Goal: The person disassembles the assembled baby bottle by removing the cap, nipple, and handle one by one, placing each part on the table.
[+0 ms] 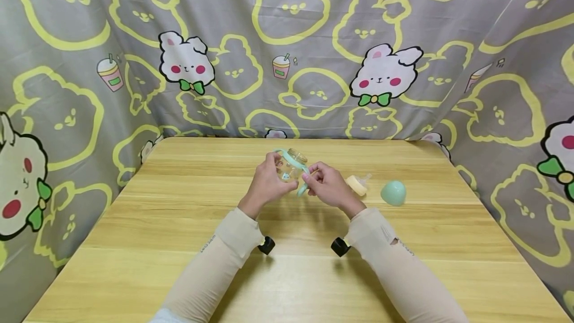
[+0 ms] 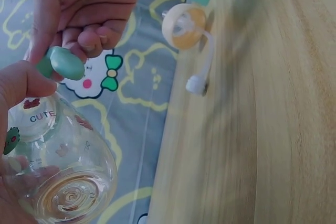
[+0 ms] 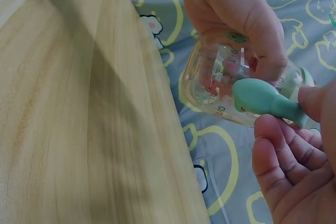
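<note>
Above the table, my left hand grips the clear body of a baby bottle, which has small printed pictures and the word "CUTE". A mint-green collar with two handles circles the bottle below its bare, open neck. With thumb and fingers, my right hand pinches one mint-green handle. In the left wrist view the bottle's base faces the camera. Part of the body is hidden behind my left fingers. To the right of my right hand lies the pale yellow nipple top.
A mint-green dome cap sits on the wooden table, right of the nipple top. From that top a straw with a white weighted end reaches onto the table. A grey patterned curtain encloses the table's back and sides.
</note>
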Demonstrator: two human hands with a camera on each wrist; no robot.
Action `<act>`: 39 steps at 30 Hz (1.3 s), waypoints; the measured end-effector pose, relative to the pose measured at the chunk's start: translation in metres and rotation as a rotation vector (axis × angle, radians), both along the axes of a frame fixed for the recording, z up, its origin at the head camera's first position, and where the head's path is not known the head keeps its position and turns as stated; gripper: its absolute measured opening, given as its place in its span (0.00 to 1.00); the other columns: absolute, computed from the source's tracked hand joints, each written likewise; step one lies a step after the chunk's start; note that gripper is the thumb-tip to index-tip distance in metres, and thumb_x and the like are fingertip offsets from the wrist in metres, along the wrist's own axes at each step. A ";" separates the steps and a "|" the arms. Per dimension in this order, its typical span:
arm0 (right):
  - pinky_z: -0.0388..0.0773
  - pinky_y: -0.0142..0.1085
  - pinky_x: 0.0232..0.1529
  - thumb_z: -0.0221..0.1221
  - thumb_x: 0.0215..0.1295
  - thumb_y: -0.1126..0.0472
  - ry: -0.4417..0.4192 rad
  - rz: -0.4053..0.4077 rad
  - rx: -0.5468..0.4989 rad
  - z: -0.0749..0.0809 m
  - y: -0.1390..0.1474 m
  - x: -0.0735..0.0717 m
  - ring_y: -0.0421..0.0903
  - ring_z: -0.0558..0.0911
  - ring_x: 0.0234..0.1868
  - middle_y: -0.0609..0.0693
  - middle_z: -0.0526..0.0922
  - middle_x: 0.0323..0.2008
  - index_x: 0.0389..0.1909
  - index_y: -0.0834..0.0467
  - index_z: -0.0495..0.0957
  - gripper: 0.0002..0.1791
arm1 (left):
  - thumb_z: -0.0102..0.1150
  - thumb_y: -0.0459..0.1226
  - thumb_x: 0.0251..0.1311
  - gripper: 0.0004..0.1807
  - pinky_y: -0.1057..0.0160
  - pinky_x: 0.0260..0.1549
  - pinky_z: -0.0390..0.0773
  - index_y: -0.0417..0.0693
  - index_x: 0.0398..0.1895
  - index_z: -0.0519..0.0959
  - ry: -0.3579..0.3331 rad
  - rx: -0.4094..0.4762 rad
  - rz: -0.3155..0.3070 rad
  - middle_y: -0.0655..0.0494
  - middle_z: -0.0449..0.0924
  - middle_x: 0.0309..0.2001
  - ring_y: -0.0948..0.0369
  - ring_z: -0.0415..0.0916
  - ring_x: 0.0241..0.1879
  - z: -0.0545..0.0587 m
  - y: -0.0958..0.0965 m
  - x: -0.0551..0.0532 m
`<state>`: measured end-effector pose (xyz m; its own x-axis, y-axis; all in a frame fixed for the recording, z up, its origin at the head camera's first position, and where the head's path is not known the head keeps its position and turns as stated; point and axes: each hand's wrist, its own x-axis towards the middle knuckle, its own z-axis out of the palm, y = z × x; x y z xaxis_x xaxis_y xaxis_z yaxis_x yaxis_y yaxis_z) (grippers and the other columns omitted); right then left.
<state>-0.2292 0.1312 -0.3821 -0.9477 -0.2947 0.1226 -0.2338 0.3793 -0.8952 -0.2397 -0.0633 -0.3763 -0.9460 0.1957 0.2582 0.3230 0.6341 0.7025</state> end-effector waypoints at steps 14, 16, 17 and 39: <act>0.80 0.41 0.31 0.55 0.72 0.56 0.031 -0.013 0.009 0.003 0.001 -0.002 0.56 0.83 0.29 0.55 0.81 0.25 0.45 0.64 0.73 0.13 | 0.71 0.44 0.43 0.42 0.56 0.37 0.79 0.39 0.61 0.62 0.001 0.005 0.007 0.41 0.73 0.51 0.51 0.75 0.43 -0.003 -0.001 0.000; 0.79 0.39 0.29 0.55 0.72 0.56 0.033 -0.014 0.017 0.004 0.002 -0.002 0.56 0.83 0.28 0.55 0.81 0.25 0.44 0.63 0.74 0.13 | 0.71 0.44 0.43 0.42 0.56 0.37 0.79 0.38 0.61 0.62 0.007 0.006 0.007 0.41 0.73 0.50 0.51 0.75 0.44 -0.004 -0.001 0.000; 0.79 0.39 0.28 0.55 0.72 0.56 0.034 -0.015 0.019 0.004 0.002 -0.002 0.56 0.83 0.29 0.55 0.81 0.26 0.44 0.63 0.74 0.13 | 0.71 0.44 0.43 0.43 0.56 0.37 0.79 0.38 0.61 0.62 0.008 0.005 0.009 0.41 0.73 0.50 0.51 0.75 0.43 -0.004 -0.001 0.000; 0.79 0.39 0.27 0.53 0.73 0.57 0.051 -0.021 0.035 0.006 0.004 -0.002 0.53 0.82 0.27 0.54 0.81 0.25 0.45 0.64 0.75 0.12 | 0.73 0.45 0.43 0.41 0.58 0.34 0.79 0.40 0.59 0.63 0.000 0.028 0.011 0.42 0.74 0.48 0.52 0.75 0.40 -0.002 0.000 0.000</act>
